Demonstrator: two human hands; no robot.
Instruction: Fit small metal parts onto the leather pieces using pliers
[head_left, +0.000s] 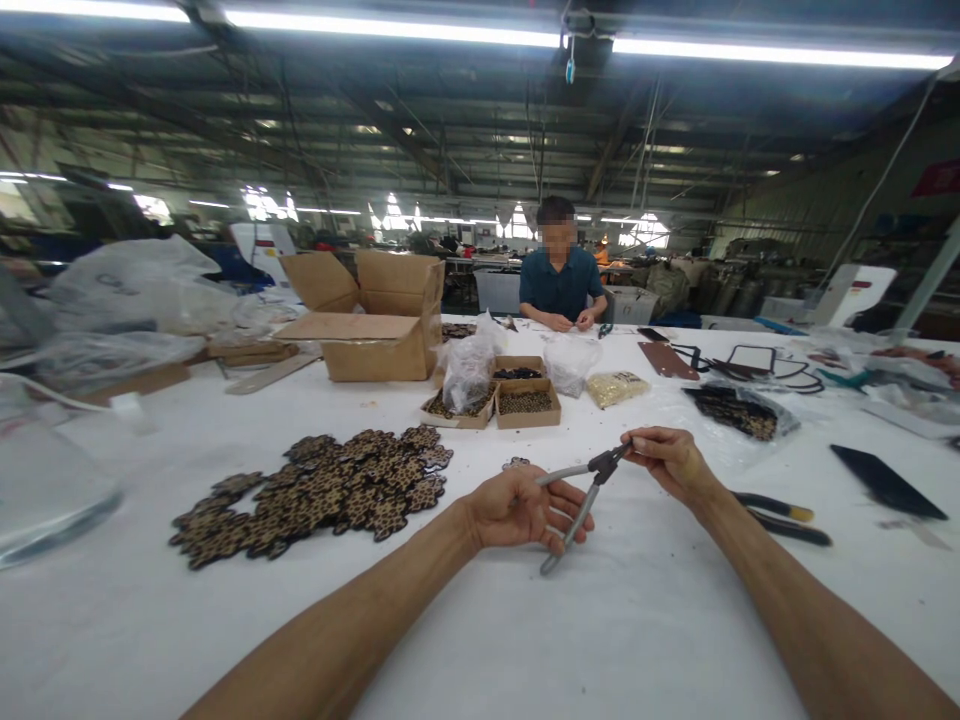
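My left hand [525, 510] is wrapped loosely about the grey handles of a pair of pliers [602, 465], whose handles stand spread apart. The jaws point away to the right. At their tip my right hand [667, 462] pinches with thumb and forefinger; a small dark piece seems to be there, too small to name. Left of my hands lies a heap of leopard-print patches [330, 490] with dark scalloped edges. One more patch [516, 463] lies just behind my left hand. A second pair of pliers [780, 512], with black and yellow handles, rests beyond my right forearm.
Small cardboard trays [528, 405] of tiny brass-coloured parts stand ahead, beside a large open carton [375, 345]. A bag of pale pieces [616, 388], a bag of dark patches [739, 412] and a black phone-like slab [887, 482] lie right. A co-worker [561, 275] sits opposite.
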